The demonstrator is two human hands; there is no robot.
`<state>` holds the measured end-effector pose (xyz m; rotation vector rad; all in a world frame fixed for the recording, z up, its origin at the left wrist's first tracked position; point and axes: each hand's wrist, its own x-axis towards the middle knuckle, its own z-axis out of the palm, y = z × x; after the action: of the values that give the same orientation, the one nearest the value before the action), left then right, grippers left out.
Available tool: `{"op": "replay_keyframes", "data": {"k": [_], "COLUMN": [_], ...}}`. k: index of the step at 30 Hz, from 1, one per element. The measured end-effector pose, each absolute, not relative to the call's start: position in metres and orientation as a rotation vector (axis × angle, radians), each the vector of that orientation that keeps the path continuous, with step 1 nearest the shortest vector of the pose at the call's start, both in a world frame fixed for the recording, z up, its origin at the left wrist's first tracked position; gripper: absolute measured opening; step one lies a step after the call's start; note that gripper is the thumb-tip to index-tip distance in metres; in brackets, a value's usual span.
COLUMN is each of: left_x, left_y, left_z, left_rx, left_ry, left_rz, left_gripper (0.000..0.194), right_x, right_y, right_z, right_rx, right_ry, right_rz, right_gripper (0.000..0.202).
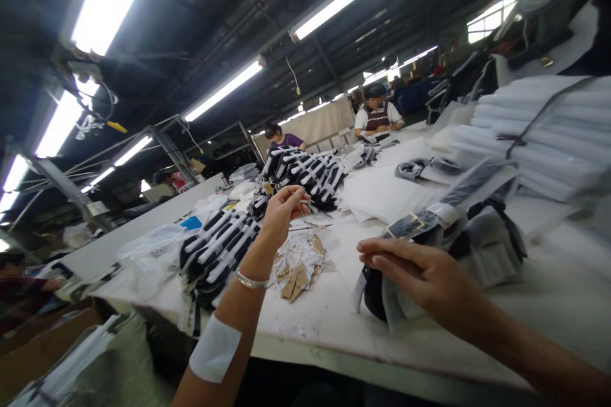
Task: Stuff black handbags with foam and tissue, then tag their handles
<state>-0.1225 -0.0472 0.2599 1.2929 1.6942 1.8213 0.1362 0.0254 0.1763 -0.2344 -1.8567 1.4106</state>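
My left hand (285, 210) is raised over the middle of the table, thumb and fingers pinched together. A thin pale strand seems to show at its fingertips, too small to name surely. Below it lies a heap of brown paper tags (298, 280) with white strings. My right hand (410, 267) has its fingers stretched out and close together, with nothing visible in them. It hovers in front of dark belts wrapped in translucent white sheet (487, 248), beside a gold-coloured buckle (405, 226). Whether the fingers touch the wrapping I cannot tell.
Piles of black rolls with white strips (305, 172) stand behind my left hand, with another pile (219, 251) to its left. A tied stack of white sheets (548, 133) rises at right. Two people work across the table (334, 343). A cardboard box (48, 343) is at lower left.
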Motion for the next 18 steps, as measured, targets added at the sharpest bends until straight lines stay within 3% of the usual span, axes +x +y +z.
{"op": "replay_keyframes", "data": {"k": [9,18], "left_x": [-0.022,0.011], "left_y": [-0.070,-0.070], "left_z": [0.297,0.266], "left_rx": [1.313,1.234], "left_ry": [1.203,0.930], "left_rz": [1.646,1.517], "left_gripper": [0.015,0.004], "right_x": [0.107,0.166], "right_y": [0.022,0.016], "right_z": [0.209,0.187], "right_rx": [-0.104,-0.343], "right_ry": [-1.571,-1.432], "right_rz": [1.516,1.844], "right_gripper": [0.075,0.036]}}
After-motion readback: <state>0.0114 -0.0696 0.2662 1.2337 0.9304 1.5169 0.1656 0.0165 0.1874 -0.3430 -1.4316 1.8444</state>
